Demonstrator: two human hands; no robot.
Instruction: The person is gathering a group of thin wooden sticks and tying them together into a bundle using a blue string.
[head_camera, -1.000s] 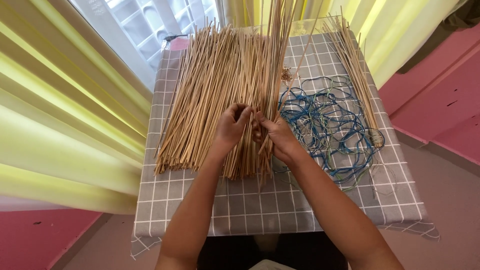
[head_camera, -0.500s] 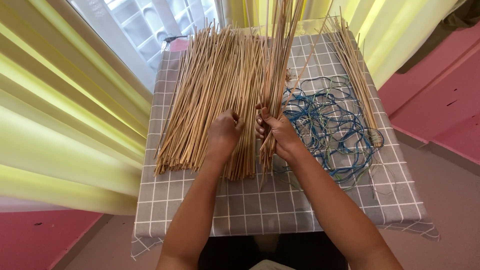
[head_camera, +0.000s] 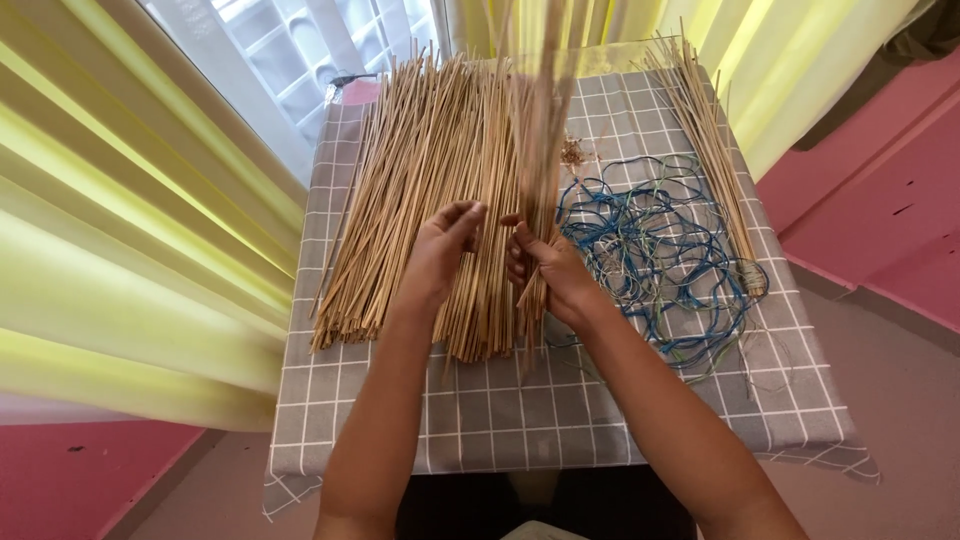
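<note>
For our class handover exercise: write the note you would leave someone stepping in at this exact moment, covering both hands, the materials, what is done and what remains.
Right hand: closed on a lifted bunch of sticks, held upright and blurred.
Left hand: open, fingers resting on the big stick pile.
Pile lies on the checked cloth; tangled blue cord sits right of the hands; a thin row of sticks lies at the far right.
Done: one bunch separated from the pile.
Left: most sticks are in the pile; cord untouched.

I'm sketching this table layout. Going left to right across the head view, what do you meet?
Yellow curtain → flat pile of tan straw sticks → left hand → right hand gripping an upright stick bundle → tangled blue cord → thin tied stick bundle → pink wall.
</note>
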